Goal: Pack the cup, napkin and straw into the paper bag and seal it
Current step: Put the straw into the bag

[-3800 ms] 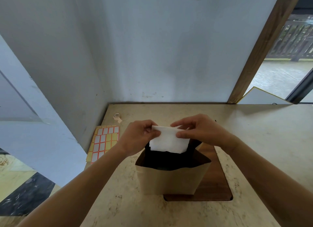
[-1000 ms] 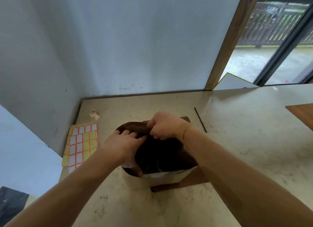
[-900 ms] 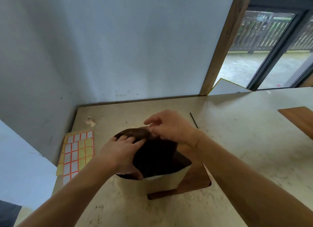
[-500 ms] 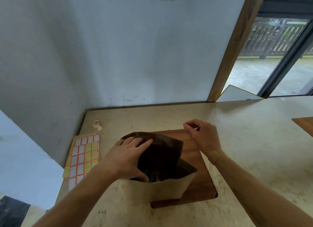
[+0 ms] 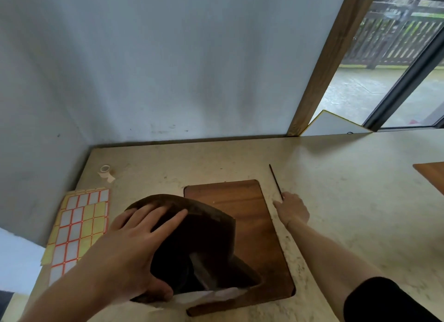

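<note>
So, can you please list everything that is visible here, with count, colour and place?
paper bag: one, brown, open, at the front, partly on the board
napkin: one, white, edge showing inside the bag
wooden board: one, dark brown, centre of the counter
straw: one, thin, black, right of the board
label sheets: a few, yellow and white, left edge
tape roll: one, pale, far left corner
counter: one, beige
left hand: grip on the bag's rim
right hand: fingertips at the straw's near end

Paper bag [image 5: 192,245] on board's [image 5: 252,225] left edge, straw [image 5: 275,181] right, label sheets [image 5: 79,223] left
</note>
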### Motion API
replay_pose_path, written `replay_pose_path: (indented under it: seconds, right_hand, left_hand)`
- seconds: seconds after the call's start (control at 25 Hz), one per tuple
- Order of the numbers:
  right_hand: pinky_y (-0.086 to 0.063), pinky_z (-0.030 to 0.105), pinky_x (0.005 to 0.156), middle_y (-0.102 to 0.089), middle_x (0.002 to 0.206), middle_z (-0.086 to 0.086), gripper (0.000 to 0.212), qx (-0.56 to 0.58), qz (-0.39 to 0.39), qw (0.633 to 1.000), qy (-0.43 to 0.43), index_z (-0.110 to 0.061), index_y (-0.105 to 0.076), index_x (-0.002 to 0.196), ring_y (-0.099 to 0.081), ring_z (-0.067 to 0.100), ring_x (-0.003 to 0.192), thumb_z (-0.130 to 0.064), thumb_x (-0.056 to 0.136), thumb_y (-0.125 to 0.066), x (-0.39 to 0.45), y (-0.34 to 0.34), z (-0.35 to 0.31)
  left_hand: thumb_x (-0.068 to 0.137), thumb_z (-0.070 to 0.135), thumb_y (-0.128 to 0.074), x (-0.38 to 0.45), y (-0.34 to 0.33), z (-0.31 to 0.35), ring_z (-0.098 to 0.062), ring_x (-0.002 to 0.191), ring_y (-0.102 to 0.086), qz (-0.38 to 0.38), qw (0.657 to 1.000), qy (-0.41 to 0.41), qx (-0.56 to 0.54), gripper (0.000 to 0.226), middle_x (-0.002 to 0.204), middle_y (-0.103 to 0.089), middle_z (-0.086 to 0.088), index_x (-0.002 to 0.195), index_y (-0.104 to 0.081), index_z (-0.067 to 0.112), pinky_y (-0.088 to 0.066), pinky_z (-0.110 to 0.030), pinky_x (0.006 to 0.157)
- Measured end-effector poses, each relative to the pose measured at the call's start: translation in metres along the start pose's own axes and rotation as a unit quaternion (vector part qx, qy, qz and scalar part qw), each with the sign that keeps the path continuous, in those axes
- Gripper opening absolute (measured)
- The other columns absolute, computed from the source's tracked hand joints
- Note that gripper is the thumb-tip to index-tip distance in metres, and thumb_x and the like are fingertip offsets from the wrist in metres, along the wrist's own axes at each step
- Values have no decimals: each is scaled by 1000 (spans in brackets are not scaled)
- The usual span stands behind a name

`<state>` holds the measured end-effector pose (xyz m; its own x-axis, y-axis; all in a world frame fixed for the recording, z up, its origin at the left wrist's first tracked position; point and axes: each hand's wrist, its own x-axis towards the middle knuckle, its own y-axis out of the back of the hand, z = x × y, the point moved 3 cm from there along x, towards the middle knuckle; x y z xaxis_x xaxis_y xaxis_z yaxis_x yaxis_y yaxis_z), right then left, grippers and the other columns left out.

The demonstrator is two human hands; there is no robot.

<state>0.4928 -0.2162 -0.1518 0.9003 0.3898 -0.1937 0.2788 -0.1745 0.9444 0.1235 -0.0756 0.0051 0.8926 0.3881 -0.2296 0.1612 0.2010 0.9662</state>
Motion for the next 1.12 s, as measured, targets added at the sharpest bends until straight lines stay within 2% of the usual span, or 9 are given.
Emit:
replay_pose_path:
  seconds: [0.12,0.24,0.32,0.44,0.64,0.84,0.92,1.0,1.12]
  right_hand:
    - [-50,39,84,-55,126,9,39,-23,-1,1000,-5,-17,-57,125,-55,29,114,-41,94,-51,29,-18,4]
    - [-49,40,83,-55,124,11,33,-44,4,999,-23,-15,-60,121,-54,30,113,-33,95,-48,50,-32,9]
    - [-50,39,81,-58,118,11,30,-56,19,998,-24,-13,-63,117,-57,31,108,-25,96,-45,62,-38,9]
    - [-48,34,71,-65,107,12,26,-81,19,996,-27,-12,-67,108,-64,31,96,-18,94,-46,75,-35,7]
    - [-46,30,63,-66,89,10,23,-63,-32,997,-27,-11,-67,90,-63,29,81,-33,87,-64,75,-27,4]
    - [-45,26,53,-69,62,5,19,75,-24,997,26,-12,-69,61,-61,18,56,-27,73,-69,49,-5,-12]
    - [-52,31,63,-71,73,3,10,159,-6,985,67,-16,-71,76,-64,18,68,-26,73,-70,26,14,-28]
    - [-56,38,76,-71,81,1,23,255,-8,961,106,-17,-69,98,-67,20,77,-22,76,-71,-1,39,-46]
    - [-60,36,74,-70,83,7,40,385,-37,907,166,-15,-62,121,-70,22,76,-9,82,-69,-56,87,-75]
  left_hand:
    - [33,103,-31,-2,0,-1,-3,133,31,-9,1000,2,-18,128,153,20,17,135,30,56,17,-27,108]
    - [47,102,-17,-1,1,1,-21,137,-28,17,999,-27,42,121,149,-42,-4,151,-19,40,-16,-32,107]
    - [50,100,-16,0,0,1,-24,131,-40,0,998,-9,57,123,139,-55,-8,150,-30,28,-13,-30,107]
    - [43,101,-28,-1,-1,2,-24,131,-36,3,997,-20,72,129,143,-50,-7,151,-26,29,-12,-32,107]
    - [39,97,-38,-2,0,5,-27,137,-34,-12,998,-1,57,131,150,-41,-5,152,-13,37,-13,-36,107]
    - [42,94,-44,-6,0,2,-9,140,23,2,1000,-3,17,126,161,7,9,139,26,53,13,-30,111]
    - [46,93,-48,-7,0,3,-10,139,26,-6,1000,-4,20,126,160,14,10,134,34,54,15,-33,111]
    - [50,92,-51,-7,0,3,-16,144,18,0,999,-8,32,125,161,11,6,132,36,55,13,-37,112]
    - [53,89,-55,-7,0,3,-19,145,14,7,999,-10,36,125,162,9,4,135,32,53,14,-40,110]
